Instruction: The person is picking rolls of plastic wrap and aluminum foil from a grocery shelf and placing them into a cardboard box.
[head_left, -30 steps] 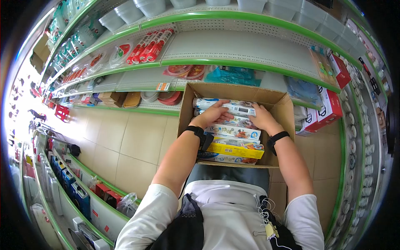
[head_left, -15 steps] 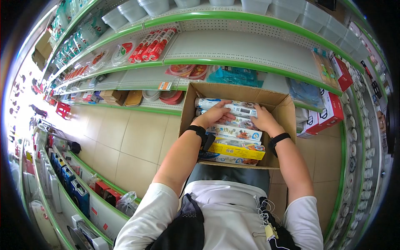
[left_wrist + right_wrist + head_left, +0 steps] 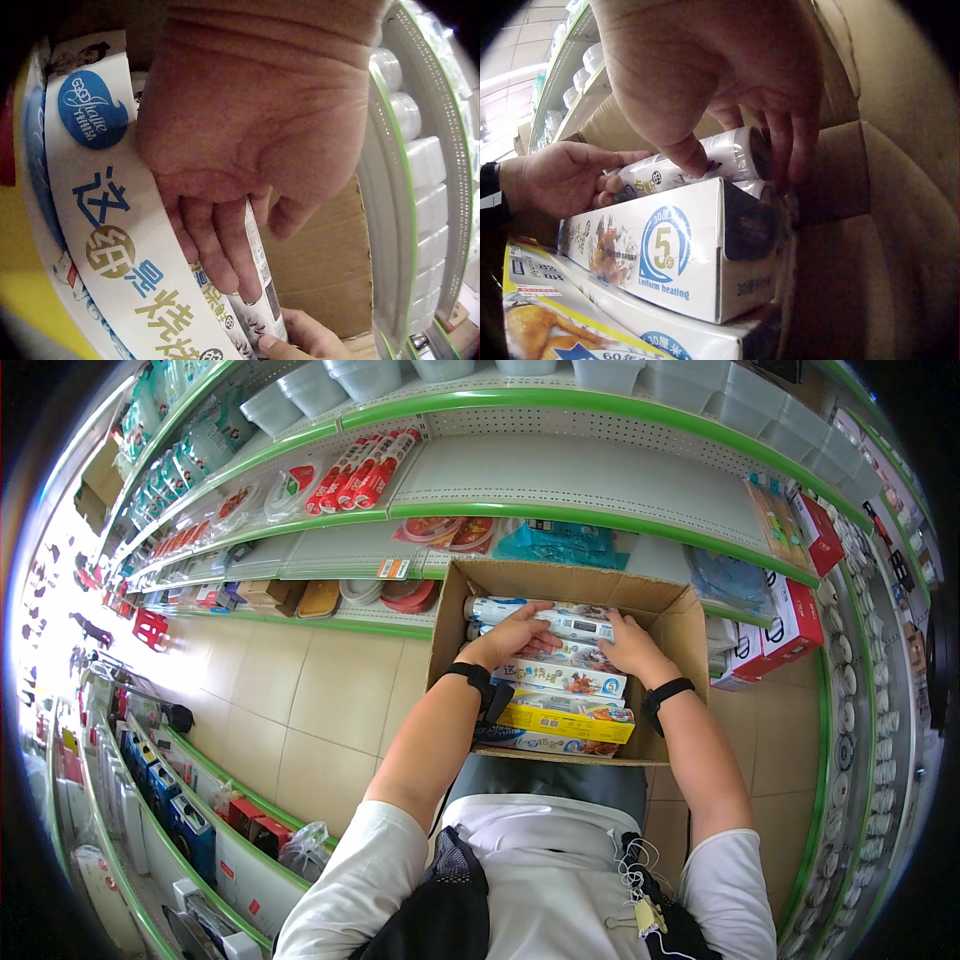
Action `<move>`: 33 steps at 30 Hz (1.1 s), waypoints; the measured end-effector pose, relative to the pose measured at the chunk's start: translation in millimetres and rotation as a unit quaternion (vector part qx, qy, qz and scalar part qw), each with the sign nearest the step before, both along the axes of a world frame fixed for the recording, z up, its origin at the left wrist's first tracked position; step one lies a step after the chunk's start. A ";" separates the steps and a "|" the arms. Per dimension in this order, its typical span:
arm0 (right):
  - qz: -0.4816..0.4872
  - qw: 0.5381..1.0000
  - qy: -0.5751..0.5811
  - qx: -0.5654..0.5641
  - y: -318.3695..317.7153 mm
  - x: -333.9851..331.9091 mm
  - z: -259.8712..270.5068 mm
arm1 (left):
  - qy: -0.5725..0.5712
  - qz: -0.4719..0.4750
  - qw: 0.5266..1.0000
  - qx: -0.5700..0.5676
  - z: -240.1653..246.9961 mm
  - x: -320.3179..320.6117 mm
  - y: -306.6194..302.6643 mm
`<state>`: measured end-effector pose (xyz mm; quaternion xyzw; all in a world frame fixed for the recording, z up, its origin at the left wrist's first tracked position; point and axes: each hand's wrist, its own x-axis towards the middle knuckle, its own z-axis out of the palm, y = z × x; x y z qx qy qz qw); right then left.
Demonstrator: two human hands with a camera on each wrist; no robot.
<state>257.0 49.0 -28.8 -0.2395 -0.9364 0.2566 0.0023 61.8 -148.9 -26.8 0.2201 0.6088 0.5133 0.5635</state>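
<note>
A cardboard carton point(image 3: 655, 582) in front of the body holds a row of long wrapped rolls and slim boxes. At its far side both hands hold one white wrapped roll point(image 3: 582, 628). My left hand point(image 3: 507, 638) straddles its left part, thumb on the far side and fingers on the near side. My right hand point(image 3: 637, 650) grips the right end, with the thumb on the wrap in the right wrist view and fingers behind it. Nearer lie a white printed box point(image 3: 664, 251) and a yellow box point(image 3: 570, 722). Another roll end point(image 3: 754, 190) shows beneath the held one.
Beyond the carton stands a green-edged shelf point(image 3: 600, 510) with red-wrapped rolls point(image 3: 365, 475), blue packs point(image 3: 560, 543) and clear tubs point(image 3: 610, 372). Red boxes point(image 3: 780, 630) stand at the right. Another stocked shelf point(image 3: 190, 800) runs along the lower left, over a tiled floor point(image 3: 310, 720).
Hands, roll and carton keep nearly the same places; only the head view shifts slightly.
</note>
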 end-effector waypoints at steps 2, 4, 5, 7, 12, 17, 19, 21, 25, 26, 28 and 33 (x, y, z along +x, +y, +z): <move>-0.002 1.000 0.005 0.004 -1.0 0.2 0.4 | -0.003 0.000 1.000 0.001 -1.6 -0.7 0.4; -0.001 1.000 0.010 0.002 -1.7 0.6 2.2 | -0.006 0.001 1.000 0.001 -1.4 -0.8 0.5; -0.001 1.000 0.010 0.002 -1.5 0.7 2.2 | -0.003 0.001 1.000 0.000 -1.2 -0.6 0.3; 0.002 1.000 0.011 0.006 -0.8 0.7 0.5 | -0.001 0.001 1.000 -0.001 -0.6 -0.5 -0.1; 0.001 1.000 0.006 0.010 0.3 0.0 -2.1 | 0.000 -0.001 1.000 -0.001 -2.2 -1.4 0.0; -0.003 1.000 -0.005 0.008 -1.5 -0.3 2.4 | 0.005 0.000 1.000 -0.002 2.1 0.3 -0.5; -0.003 1.000 -0.008 0.008 -1.3 -0.9 1.1 | 0.007 -0.002 1.000 -0.001 1.5 -0.2 -0.2; -0.004 1.000 -0.008 0.009 -0.9 -0.8 0.6 | 0.004 0.000 1.000 0.000 1.7 -0.1 0.2; -0.004 1.000 -0.001 0.011 -1.4 -0.8 0.2 | 0.009 0.000 1.000 -0.005 4.0 1.0 0.0; -0.004 1.000 -0.001 0.011 -1.2 -0.9 0.3 | 0.009 0.001 1.000 -0.006 4.7 1.3 -0.3; -0.007 1.000 -0.012 0.005 -2.3 -1.2 3.3 | 0.008 0.001 1.000 -0.006 3.1 0.4 -0.2; -0.006 1.000 -0.005 0.008 -1.1 -1.4 -0.2 | 0.001 0.000 1.000 -0.002 -1.7 -1.7 1.0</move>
